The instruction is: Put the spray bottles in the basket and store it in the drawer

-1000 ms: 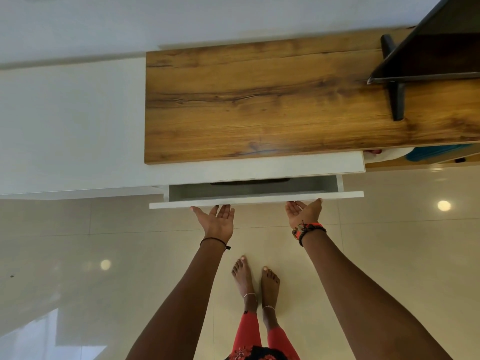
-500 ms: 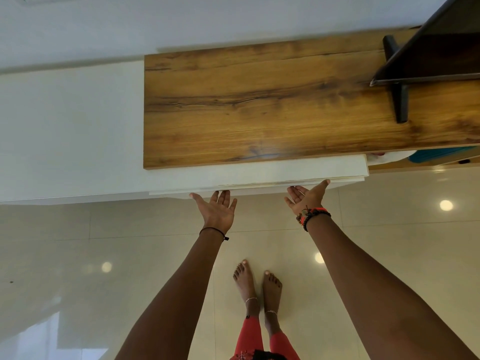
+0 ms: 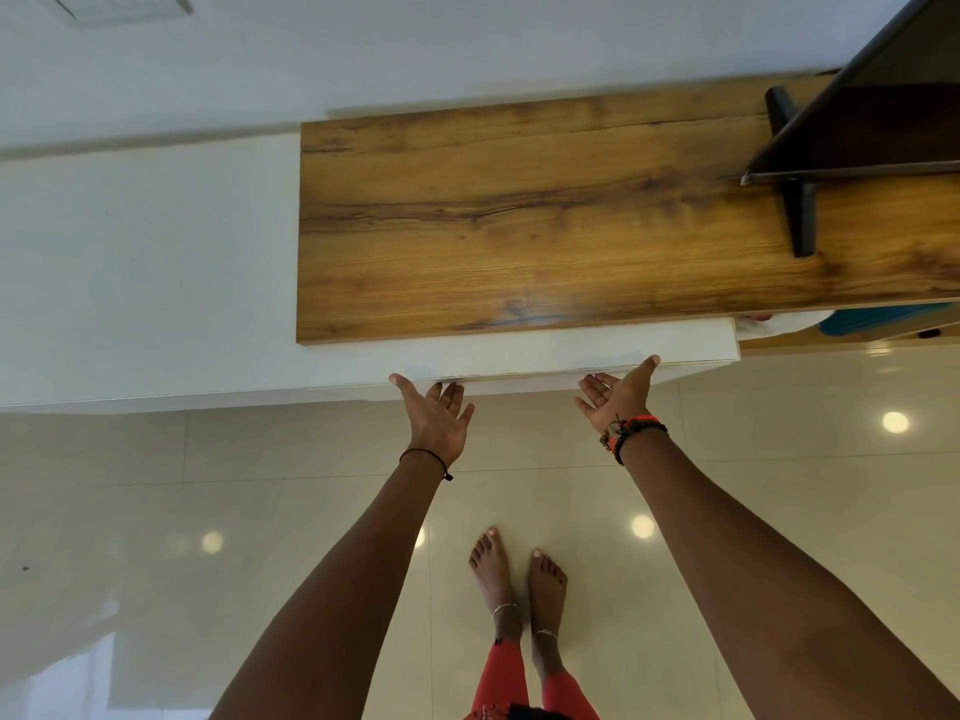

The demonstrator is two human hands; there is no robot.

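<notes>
Both hands spread, palms up: left hand (image 3: 435, 414) and right hand (image 3: 619, 391) touch the shut drawer (image 3: 519, 374) front. A television (image 3: 878, 116) stands far right on the wooden top (image 3: 519, 220). No writing is legible.

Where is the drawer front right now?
In the head view the white drawer front sits pushed in just under the wooden top, with the left hand and right hand open against its lower edge.

White drawer (image 3: 519, 374) seemingly shut; flush under worktop
</notes>
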